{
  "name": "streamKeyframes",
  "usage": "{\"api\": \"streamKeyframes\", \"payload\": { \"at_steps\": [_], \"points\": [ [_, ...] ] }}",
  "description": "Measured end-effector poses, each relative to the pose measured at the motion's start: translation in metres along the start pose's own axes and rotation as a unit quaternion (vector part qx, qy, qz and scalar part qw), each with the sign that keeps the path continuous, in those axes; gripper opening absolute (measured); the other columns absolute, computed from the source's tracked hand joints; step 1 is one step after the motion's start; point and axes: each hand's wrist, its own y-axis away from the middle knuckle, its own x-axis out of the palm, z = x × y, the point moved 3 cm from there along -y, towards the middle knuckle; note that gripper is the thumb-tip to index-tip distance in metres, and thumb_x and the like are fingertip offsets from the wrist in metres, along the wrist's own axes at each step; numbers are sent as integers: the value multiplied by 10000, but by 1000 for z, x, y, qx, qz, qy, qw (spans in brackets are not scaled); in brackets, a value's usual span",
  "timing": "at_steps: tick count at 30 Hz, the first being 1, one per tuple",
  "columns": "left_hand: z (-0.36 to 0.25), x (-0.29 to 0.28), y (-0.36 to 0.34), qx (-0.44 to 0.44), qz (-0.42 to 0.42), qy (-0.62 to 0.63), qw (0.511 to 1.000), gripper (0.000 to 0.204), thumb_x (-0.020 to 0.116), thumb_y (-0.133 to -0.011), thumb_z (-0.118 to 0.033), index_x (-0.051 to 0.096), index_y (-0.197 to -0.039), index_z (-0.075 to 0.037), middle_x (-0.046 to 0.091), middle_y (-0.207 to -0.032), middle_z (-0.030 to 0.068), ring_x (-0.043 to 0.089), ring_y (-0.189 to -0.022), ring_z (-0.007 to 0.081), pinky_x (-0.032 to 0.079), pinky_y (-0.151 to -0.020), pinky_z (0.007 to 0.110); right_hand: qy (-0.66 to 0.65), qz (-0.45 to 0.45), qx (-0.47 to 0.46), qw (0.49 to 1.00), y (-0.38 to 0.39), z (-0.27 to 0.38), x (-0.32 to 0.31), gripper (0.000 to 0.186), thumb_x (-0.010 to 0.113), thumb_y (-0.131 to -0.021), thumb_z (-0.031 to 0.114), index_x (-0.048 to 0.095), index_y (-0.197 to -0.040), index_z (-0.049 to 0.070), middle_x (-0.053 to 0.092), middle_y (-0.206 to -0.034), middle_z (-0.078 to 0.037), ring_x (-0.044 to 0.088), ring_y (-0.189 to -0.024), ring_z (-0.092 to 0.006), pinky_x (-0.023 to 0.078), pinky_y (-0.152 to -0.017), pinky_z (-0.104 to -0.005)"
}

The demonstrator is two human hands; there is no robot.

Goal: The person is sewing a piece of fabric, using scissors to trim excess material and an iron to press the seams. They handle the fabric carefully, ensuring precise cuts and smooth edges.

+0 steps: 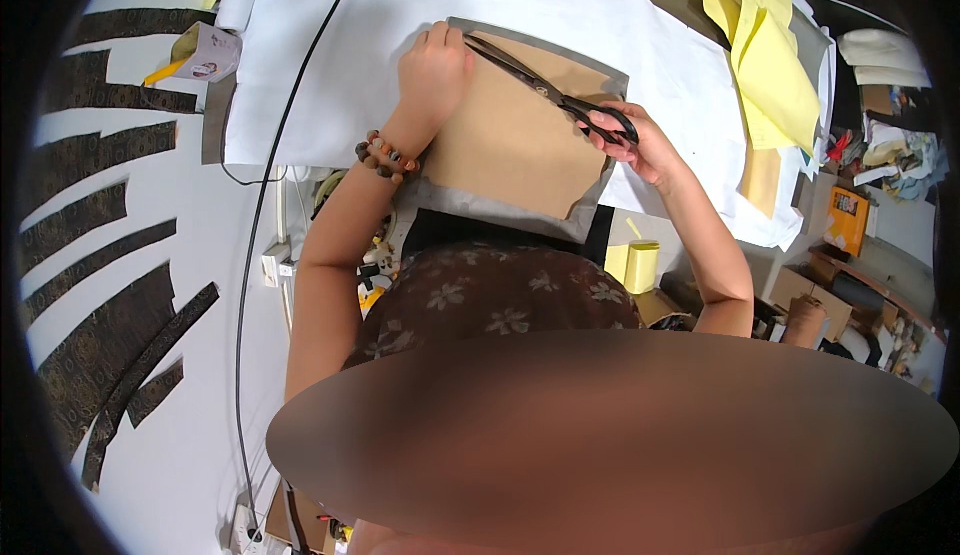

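A brown paper pattern lies on a slightly larger piece of grey fabric, whose margin shows along the far, right and near sides. My left hand is closed at their far left corner, fingertips bent over the edge; its fingers partly hide what they pinch. In my right hand are black-handled scissors, with fingers through the loops. Their long dark blades point far left across the brown paper, tips beside my left fingers. How far apart the blades are is hard to tell.
White paper covers the table under the work. Yellow paper hangs at the right. A black cable runs down the left side, near a small paper bag. Dark patterned strips lie at far left.
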Motion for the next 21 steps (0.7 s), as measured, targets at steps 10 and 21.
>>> {"api": "streamKeyframes", "payload": {
  "at_steps": [10, 21],
  "points": [
    [-7, 5, 9, 15, 60, -9, 998, 97, 657, -892, -89, 591, -909, -21, 580, -902, 116, 633, -834, 319, 546, -671, 404, -65, 18, 50, 996, -16, 2, 14, 360, 799, -909, 324, 678, -982, -7, 595, -721, -10, 395, -464, -26, 241, -407, -180],
    [-4, 2, 9, 13, 18, 30, 999, 95, 683, -854, -25, 590, -863, -37, 594, -856, 106, 638, -770, 307, 537, -652, 391, -76, 41, 42, 995, -20, 1, 19, 331, 805, -916, 328, 674, -972, 29, 577, -726, 6, 393, -455, -13, 220, -386, -190]
  ]
}}
